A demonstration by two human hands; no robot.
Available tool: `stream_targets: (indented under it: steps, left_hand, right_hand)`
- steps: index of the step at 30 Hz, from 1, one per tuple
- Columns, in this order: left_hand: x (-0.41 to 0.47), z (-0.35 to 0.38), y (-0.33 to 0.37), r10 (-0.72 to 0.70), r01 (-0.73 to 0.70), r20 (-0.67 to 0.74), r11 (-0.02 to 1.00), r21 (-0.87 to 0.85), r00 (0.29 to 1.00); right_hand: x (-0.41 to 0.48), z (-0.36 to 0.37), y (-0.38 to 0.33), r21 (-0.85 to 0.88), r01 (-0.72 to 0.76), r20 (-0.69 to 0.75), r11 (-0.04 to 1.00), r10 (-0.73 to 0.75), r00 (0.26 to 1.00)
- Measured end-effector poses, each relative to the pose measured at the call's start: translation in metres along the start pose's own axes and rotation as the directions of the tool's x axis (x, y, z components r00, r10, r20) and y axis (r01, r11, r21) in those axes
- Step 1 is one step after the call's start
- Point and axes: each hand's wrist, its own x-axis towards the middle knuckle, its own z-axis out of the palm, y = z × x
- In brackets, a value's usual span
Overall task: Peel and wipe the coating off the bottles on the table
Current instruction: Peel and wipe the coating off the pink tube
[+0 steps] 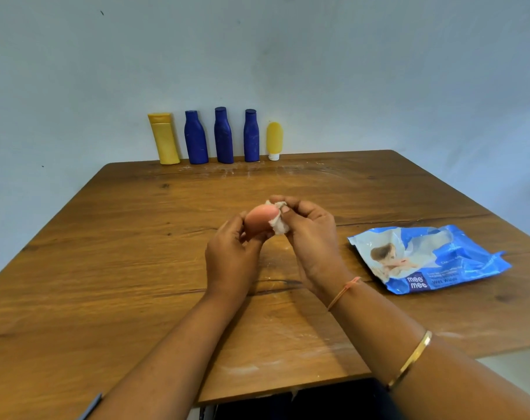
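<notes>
While the left hand curls its fingers and thumb round the lower part of a small pink bottle, the right hand pinches a crumpled white wipe and presses it against the bottle's right side and top. Both hands are closed tight on what they hold, and they meet above the middle of the wooden table, with the bottle lifted off the surface and tilted, its rounded end pointing away from the person. Most of the bottle is hidden by the fingers, so its cap cannot be made out. A thin orange thread circles the right wrist, and a gold bangle sits farther up that forearm.

To the right of the hands, a blue pack of wet wipes lies flat on the table, well apart from them. Pale smears and specks mark the wood near the hands and along the far edge.

At the far edge, against the pale wall, five more containers stand upright in a row. From left to right they are a yellow tube, a first blue bottle, a second blue bottle, a third blue bottle and a small yellow bottle resting on its white cap. They stand close together without touching.
</notes>
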Motion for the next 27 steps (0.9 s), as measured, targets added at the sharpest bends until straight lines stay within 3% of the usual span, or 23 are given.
stream_targets:
  steps: [2, 5, 6, 7, 9, 11, 13, 14, 16, 18, 20, 21, 23, 25, 27]
  left_hand:
    - [0.002, 0.002, -0.002, 0.005, -0.004, -0.012, 0.998, 0.067, 1.000]
    - [0.001, 0.003, -0.002, 0.043, -0.041, -0.030, 0.996, 0.080, 0.999]
    - [0.001, 0.003, -0.001, 0.061, -0.058, -0.040, 0.995, 0.075, 0.997]
    - [0.001, 0.003, -0.001, 0.081, -0.078, -0.048, 0.995, 0.065, 0.996]
    - [0.002, 0.003, 0.000, 0.083, -0.080, -0.053, 0.996, 0.049, 0.995]
    - [0.003, 0.005, 0.000, 0.075, -0.074, -0.038, 0.997, 0.034, 0.996]
    - [0.002, 0.008, 0.001, 0.073, -0.071, -0.022, 0.996, 0.056, 0.997]
    - [0.002, 0.008, 0.002, 0.061, -0.059, -0.019, 0.995, 0.083, 0.998]
    - [0.001, 0.008, 0.005, 0.024, -0.021, -0.018, 0.993, 0.118, 1.000]
    - [0.000, 0.007, 0.006, -0.021, 0.024, -0.029, 0.995, 0.095, 0.999]
    - [0.000, 0.006, 0.007, 0.013, -0.010, -0.039, 0.997, 0.078, 0.999]
    - [0.000, 0.006, 0.007, 0.057, -0.053, -0.037, 0.995, 0.090, 0.998]
    - [0.001, 0.007, 0.003, 0.106, -0.103, -0.031, 0.991, 0.085, 0.994]
    - [0.002, 0.007, 0.001, 0.099, -0.098, -0.036, 0.995, 0.028, 0.994]
    - [0.003, 0.008, -0.001, 0.083, -0.084, -0.023, 0.996, -0.016, 0.996]
  right_hand:
    - [-0.008, -0.001, -0.007, -0.163, 0.208, 0.123, 0.965, -0.189, 0.974]
    - [-0.011, -0.003, -0.001, -0.477, 0.499, 0.280, 0.723, -0.413, 0.866]
    - [-0.009, -0.006, 0.002, -0.476, 0.493, 0.258, 0.729, -0.420, 0.870]
    - [-0.008, -0.008, 0.002, -0.415, 0.435, 0.204, 0.799, -0.385, 0.900]
    - [-0.001, -0.015, 0.002, -0.258, 0.231, 0.103, 0.938, -0.211, 0.972]
    - [0.004, -0.018, 0.004, -0.215, 0.096, 0.058, 0.972, -0.085, 0.995]
    - [0.000, -0.014, 0.001, -0.217, 0.140, 0.048, 0.966, -0.132, 0.990]
    - [-0.004, -0.011, -0.002, -0.259, 0.235, 0.081, 0.937, -0.221, 0.972]
    - [-0.012, -0.006, -0.005, -0.457, 0.494, 0.284, 0.740, -0.405, 0.869]
    - [-0.014, -0.004, -0.001, -0.598, 0.683, 0.505, 0.419, -0.465, 0.727]
    - [-0.013, -0.008, 0.004, -0.639, 0.702, 0.517, 0.315, -0.500, 0.695]
    - [-0.013, -0.010, 0.006, -0.639, 0.681, 0.447, 0.357, -0.548, 0.707]
    - [-0.011, -0.012, 0.006, -0.536, 0.537, 0.193, 0.651, -0.525, 0.829]
    - [-0.002, -0.014, 0.003, -0.215, 0.218, 0.054, 0.952, -0.212, 0.976]
    - [0.006, -0.018, 0.005, -0.051, 0.005, 0.031, 0.999, -0.003, 1.000]
